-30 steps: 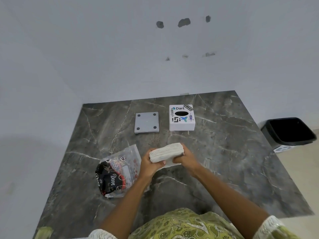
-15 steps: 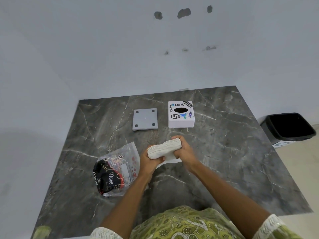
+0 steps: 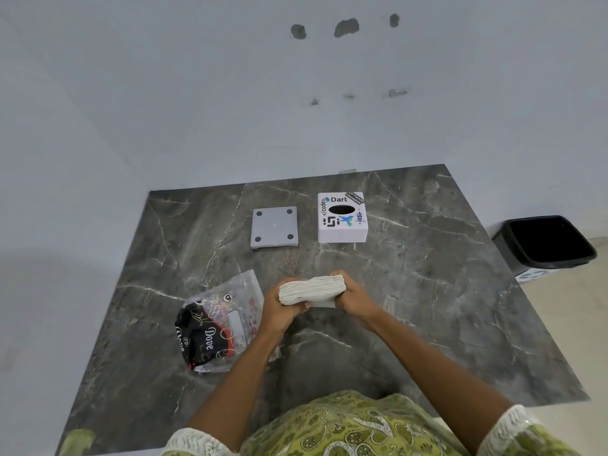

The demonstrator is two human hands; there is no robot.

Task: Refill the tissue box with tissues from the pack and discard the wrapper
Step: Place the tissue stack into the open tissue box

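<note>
- Bare table (image 3: 444, 291) surrounds the hands; tissue box (image 3: 342, 218) stands near its far edge.
- Left hand (image 3: 279, 311) and right hand (image 3: 355, 297) clasp the tissue stack (image 3: 312, 289) at its ends, above the table.
- Wrapper (image 3: 214, 327) lies just left.

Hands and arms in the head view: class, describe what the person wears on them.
Both hands, left and right, are bare, with no gloves visible. The forearms are uncovered; short sleeves of green paisley fabric end in white lace trim near the picture's bottom edge.

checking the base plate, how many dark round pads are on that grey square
4, one near each corner of the grey square plate: far-left, far-right, near-left and near-right. None seem hidden.
</note>
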